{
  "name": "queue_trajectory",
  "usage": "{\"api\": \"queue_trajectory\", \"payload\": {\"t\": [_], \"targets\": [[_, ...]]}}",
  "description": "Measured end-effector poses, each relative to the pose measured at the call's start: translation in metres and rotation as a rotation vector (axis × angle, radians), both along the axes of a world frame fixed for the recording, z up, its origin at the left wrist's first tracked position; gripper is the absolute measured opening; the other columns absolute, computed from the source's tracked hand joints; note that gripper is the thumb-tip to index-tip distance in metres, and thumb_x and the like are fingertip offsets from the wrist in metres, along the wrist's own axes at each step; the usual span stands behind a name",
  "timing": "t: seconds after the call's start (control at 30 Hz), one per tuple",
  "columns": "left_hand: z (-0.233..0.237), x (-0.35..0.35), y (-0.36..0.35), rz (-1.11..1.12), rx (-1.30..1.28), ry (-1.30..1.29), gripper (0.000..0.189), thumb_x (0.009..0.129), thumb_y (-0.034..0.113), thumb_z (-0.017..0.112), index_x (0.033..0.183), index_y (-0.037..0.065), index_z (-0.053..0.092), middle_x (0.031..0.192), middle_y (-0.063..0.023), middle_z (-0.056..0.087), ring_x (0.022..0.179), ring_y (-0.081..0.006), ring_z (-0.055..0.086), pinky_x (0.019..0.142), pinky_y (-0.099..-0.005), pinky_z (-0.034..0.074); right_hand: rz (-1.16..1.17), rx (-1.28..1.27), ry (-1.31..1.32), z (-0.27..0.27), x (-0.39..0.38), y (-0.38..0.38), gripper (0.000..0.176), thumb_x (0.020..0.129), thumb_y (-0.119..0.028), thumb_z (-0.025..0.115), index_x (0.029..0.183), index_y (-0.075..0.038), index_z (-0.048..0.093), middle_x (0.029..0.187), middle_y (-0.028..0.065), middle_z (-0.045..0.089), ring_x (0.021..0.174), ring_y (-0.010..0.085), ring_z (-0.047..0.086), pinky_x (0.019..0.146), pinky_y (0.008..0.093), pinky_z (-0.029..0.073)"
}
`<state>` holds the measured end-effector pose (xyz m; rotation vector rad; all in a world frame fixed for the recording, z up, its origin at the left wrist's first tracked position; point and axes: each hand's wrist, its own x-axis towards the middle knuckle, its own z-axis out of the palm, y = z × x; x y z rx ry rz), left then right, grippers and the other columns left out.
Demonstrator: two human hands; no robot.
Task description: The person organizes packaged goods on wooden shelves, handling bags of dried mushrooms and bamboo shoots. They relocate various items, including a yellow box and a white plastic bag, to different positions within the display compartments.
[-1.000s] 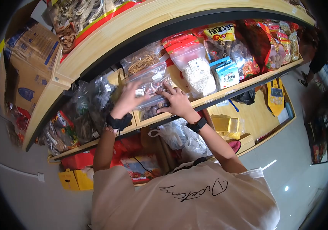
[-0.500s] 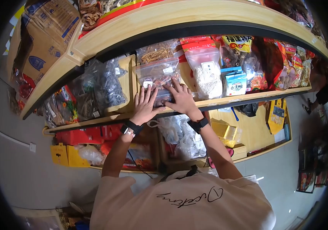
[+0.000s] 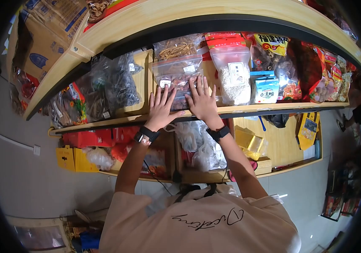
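A clear zip bag of reddish-brown dried food (image 3: 177,79) lies on the shelf, its contents too small to name exactly. My left hand (image 3: 162,109) rests palm down on its lower left part, fingers stretched and spread. Beside it, my right hand (image 3: 203,102) lies flat at the bag's lower right, also with straight fingers. Neither hand grips anything. Between them shows a darker clear pack (image 3: 181,102), partly hidden by the hands. Behind the zip bag is a clear bag of thin tan dried strips (image 3: 177,49).
Right of my hands stand a zip bag of pale grains (image 3: 234,87) and small blue packets (image 3: 266,89). Dark plastic-wrapped bags (image 3: 121,86) lie left. A wooden shelf edge (image 3: 239,109) runs in front; white plastic bags (image 3: 203,145) sit below. A cardboard box (image 3: 49,55) stands upper left.
My right hand's fingers have straightened and lie flatter on the bag. My left hand stays on it with little change. The whole view has shifted slightly.
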<state>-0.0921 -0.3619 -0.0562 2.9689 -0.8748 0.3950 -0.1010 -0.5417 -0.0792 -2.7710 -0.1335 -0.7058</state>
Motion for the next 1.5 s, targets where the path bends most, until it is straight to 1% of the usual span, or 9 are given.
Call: {"api": "queue_trajectory", "payload": {"t": [0.77,0.83,0.97,1.1,1.17,1.23,1.27,1.37,1.5], "targets": [[0.033,-0.024,-0.002,0.072,-0.122,0.293,0.089,0.071,0.070,0.042,0.138,0.022,0.009,0.143,-0.0140,0.002,0.129,-0.0387,-0.008,0.100,-0.0553,-0.005,-0.004,-0.084,0.088,0.009,-0.007,-0.006,0.054,0.087,-0.045,0.031,0.136,-0.023,0.022,0.141,0.0097,0.019,0.128,0.0363,0.016,0.100,0.0530,0.019],[0.036,-0.051,-0.006,-0.112,-0.322,0.081,0.090,0.073,0.065,0.046,0.138,0.018,0.007,0.142,-0.0169,-0.002,0.127,-0.0421,-0.013,0.099,-0.0573,-0.008,0.327,0.290,-0.159,0.016,-0.031,-0.014,0.052,0.089,-0.038,0.031,0.135,-0.016,0.024,0.139,0.0111,0.025,0.127,0.0326,0.021,0.102,0.0444,0.022],[0.040,-0.141,0.002,-0.578,-0.686,-0.023,0.051,0.081,0.033,0.050,0.128,0.016,0.040,0.136,-0.0108,0.031,0.129,-0.0346,0.018,0.104,-0.0492,0.013,0.407,1.957,0.297,0.049,-0.153,0.070,0.052,0.092,-0.036,0.027,0.134,-0.006,0.022,0.139,0.0118,0.023,0.128,0.0256,0.021,0.103,0.0374,0.021],[0.004,-0.156,0.041,-0.594,-0.589,-0.070,0.039,0.084,0.027,0.042,0.122,0.017,0.046,0.133,-0.0115,0.035,0.122,-0.0334,0.032,0.103,-0.0471,0.016,0.557,2.145,0.278,0.063,-0.203,0.110,0.053,0.092,-0.038,0.026,0.135,-0.007,0.021,0.140,0.0121,0.020,0.129,0.0251,0.018,0.104,0.0361,0.016],[-0.030,-0.148,0.045,-0.248,-0.866,0.279,0.042,0.086,0.022,0.039,0.127,0.010,0.038,0.133,-0.0147,0.034,0.120,-0.0371,0.033,0.101,-0.0450,0.021,0.569,1.995,0.114,0.059,-0.220,0.126,0.055,0.091,-0.041,0.026,0.136,-0.009,0.018,0.140,0.0134,0.018,0.130,0.0261,0.015,0.105,0.0375,0.014],[-0.075,-0.146,0.062,-0.349,-0.823,0.596,0.047,0.088,0.024,0.038,0.130,0.006,0.029,0.132,-0.0164,0.033,0.123,-0.0326,0.030,0.099,-0.0409,0.026,0.484,0.479,-0.117,0.039,-0.230,0.136,0.048,0.086,-0.035,0.041,0.129,-0.015,0.037,0.139,0.0203,0.018,0.129,0.0344,0.016,0.104,0.0449,0.011],[-0.072,-0.159,0.060,-0.365,-1.021,0.752,0.047,0.089,0.027,0.037,0.130,0.007,0.029,0.133,-0.0158,0.032,0.124,-0.0292,0.030,0.099,-0.0393,0.027,0.558,0.267,-0.127,0.048,-0.238,0.143,0.042,0.083,-0.029,0.045,0.123,-0.016,0.046,0.135,0.0200,0.025,0.128,0.0326,0.019,0.104,0.0475,0.009],[-0.045,-0.193,0.056,-1.008,-1.855,1.759,0.052,0.089,0.039,0.034,0.131,0.010,0.029,0.135,-0.0124,0.029,0.124,-0.0223,0.031,0.100,-0.0375,0.027,0.722,0.378,-0.245,0.005,-0.226,0.142,0.044,0.080,-0.019,0.040,0.123,-0.013,0.045,0.131,0.0159,0.036,0.123,0.0329,0.031,0.103,0.0476,0.016],[-0.002,-0.219,0.066,-0.379,-1.834,1.707,0.065,0.085,0.054,0.030,0.135,0.014,0.022,0.139,-0.0088,0.023,0.126,-0.0196,0.027,0.102,-0.0386,0.022,0.587,0.168,-0.311,-0.002,-0.234,0.126,0.044,0.079,-0.016,0.039,0.122,-0.008,0.046,0.130,0.0175,0.037,0.121,0.0332,0.034,0.101,0.0466,0.022]]}}
